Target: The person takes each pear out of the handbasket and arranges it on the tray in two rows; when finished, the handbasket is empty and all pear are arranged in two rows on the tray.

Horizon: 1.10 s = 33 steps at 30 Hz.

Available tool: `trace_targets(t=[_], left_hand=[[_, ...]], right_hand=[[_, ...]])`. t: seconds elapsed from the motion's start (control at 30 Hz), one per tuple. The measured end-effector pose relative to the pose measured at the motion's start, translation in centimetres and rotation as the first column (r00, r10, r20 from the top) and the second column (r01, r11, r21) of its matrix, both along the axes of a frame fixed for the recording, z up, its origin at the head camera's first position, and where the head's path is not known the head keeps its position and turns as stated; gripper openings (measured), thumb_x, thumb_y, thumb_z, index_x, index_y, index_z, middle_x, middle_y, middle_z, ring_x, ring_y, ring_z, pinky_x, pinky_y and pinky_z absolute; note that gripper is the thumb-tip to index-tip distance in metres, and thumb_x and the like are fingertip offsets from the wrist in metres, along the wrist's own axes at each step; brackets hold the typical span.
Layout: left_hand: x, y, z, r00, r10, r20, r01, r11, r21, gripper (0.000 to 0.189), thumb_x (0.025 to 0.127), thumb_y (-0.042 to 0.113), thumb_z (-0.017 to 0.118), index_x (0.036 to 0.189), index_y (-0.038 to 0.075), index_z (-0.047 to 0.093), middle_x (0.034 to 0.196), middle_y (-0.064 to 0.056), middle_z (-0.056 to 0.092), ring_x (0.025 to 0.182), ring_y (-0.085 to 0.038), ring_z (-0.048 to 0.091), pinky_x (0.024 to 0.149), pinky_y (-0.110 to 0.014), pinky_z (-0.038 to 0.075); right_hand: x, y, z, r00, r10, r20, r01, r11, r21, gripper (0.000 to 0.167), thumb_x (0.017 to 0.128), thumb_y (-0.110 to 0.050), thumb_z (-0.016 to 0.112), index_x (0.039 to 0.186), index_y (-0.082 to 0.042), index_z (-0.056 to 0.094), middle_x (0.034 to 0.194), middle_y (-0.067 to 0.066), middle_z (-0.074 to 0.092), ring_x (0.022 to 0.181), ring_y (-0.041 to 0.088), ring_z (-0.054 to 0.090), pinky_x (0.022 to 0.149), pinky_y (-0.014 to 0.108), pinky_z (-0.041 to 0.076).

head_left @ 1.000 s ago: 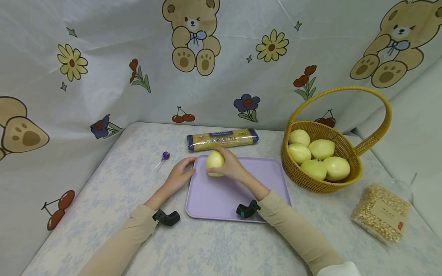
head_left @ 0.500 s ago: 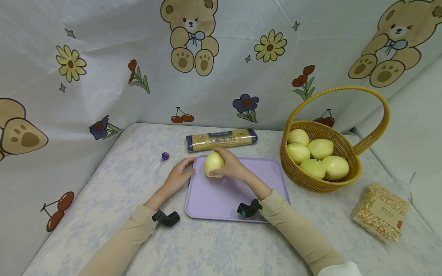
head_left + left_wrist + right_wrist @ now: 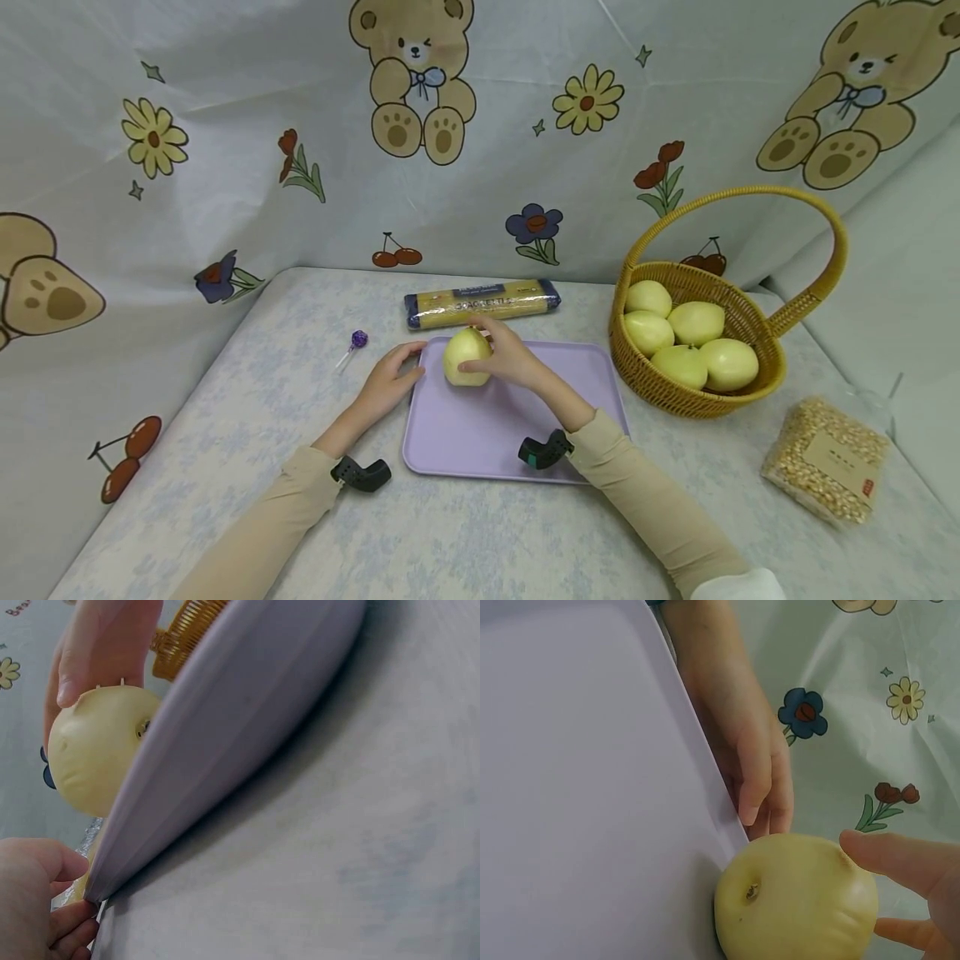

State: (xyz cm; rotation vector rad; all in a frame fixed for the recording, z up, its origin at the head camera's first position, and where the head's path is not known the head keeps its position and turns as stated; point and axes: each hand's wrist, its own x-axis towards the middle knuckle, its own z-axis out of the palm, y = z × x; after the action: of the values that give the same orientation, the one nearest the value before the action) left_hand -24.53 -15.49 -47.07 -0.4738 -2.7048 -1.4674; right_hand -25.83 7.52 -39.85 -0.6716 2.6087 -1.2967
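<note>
Near the far left corner of a lilac tray (image 3: 465, 437), a pale yellow pear (image 3: 463, 360) stands on the tray floor. My right hand (image 3: 508, 354) is beside it, thumb and fingers spread along its right side. In the right wrist view, the thumb (image 3: 877, 855) lies at the fruit's edge, with a gap before the palm; whether it touches cannot be told. My left hand (image 3: 388, 379) rests against the tray's left rim by the far corner, fingers loosely bent. The left wrist view shows thumb and fingers of this left hand (image 3: 41, 892) at the rim.
A wicker basket (image 3: 693, 408) with several similar pears stands right of the tray. A spaghetti pack (image 3: 480, 305) lies behind the tray. A purple lollipop (image 3: 359, 339) lies at the left, and a bag of corn kernels (image 3: 825, 458) at the front right.
The pear has shifted slightly left and now sits upright. My right fingers have loosened from it and drawn back a little to the right. The left hand stays at the rim.
</note>
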Motion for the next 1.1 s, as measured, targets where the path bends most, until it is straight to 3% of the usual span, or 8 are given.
trace_targets(t=[0.23,0.43,0.7,1.1], left_hand=[[0.1,0.5,0.0,1.0,-0.012,-0.024,0.012,1.0,-0.006,0.044,0.094,0.011,0.055,0.136,0.002,0.048,0.138,-0.018,0.051,0.13,-0.034,0.046,0.113,-0.049,0.034],[0.1,0.4,-0.2,1.0,-0.011,-0.013,0.011,1.0,-0.014,0.044,0.095,0.012,0.054,0.137,0.003,0.048,0.139,-0.017,0.051,0.132,-0.033,0.045,0.114,-0.049,0.033],[0.1,0.1,-0.3,1.0,-0.007,0.003,0.007,1.0,-0.02,0.044,0.095,0.014,0.054,0.137,0.005,0.047,0.14,-0.016,0.051,0.132,-0.032,0.045,0.114,-0.049,0.033],[0.2,0.1,0.2,1.0,-0.003,0.005,0.003,1.0,-0.027,0.044,0.095,0.014,0.054,0.138,0.006,0.047,0.14,-0.016,0.05,0.132,-0.032,0.044,0.114,-0.05,0.033]], right_hand=[[0.2,1.4,0.9,0.998,-0.046,0.039,0.047,0.998,-0.029,0.072,0.083,-0.017,0.073,0.144,-0.004,0.036,0.146,0.021,0.041,0.128,0.044,0.045,0.105,0.055,0.042],[0.5,3.7,2.1,0.995,-0.1,0.026,0.101,0.993,-0.064,0.065,0.087,-0.017,0.069,0.143,-0.005,0.038,0.144,0.023,0.042,0.13,0.043,0.044,0.107,0.056,0.041],[1.9,8.7,4.4,0.99,-0.144,-0.015,0.141,0.983,-0.113,0.059,0.091,-0.013,0.062,0.143,-0.002,0.035,0.143,0.026,0.041,0.13,0.043,0.043,0.107,0.057,0.038],[3.3,16.5,5.7,0.958,-0.279,-0.063,0.272,0.956,-0.107,0.057,0.094,-0.02,0.059,0.143,-0.002,0.035,0.14,0.024,0.044,0.126,0.042,0.046,0.103,0.054,0.042]])
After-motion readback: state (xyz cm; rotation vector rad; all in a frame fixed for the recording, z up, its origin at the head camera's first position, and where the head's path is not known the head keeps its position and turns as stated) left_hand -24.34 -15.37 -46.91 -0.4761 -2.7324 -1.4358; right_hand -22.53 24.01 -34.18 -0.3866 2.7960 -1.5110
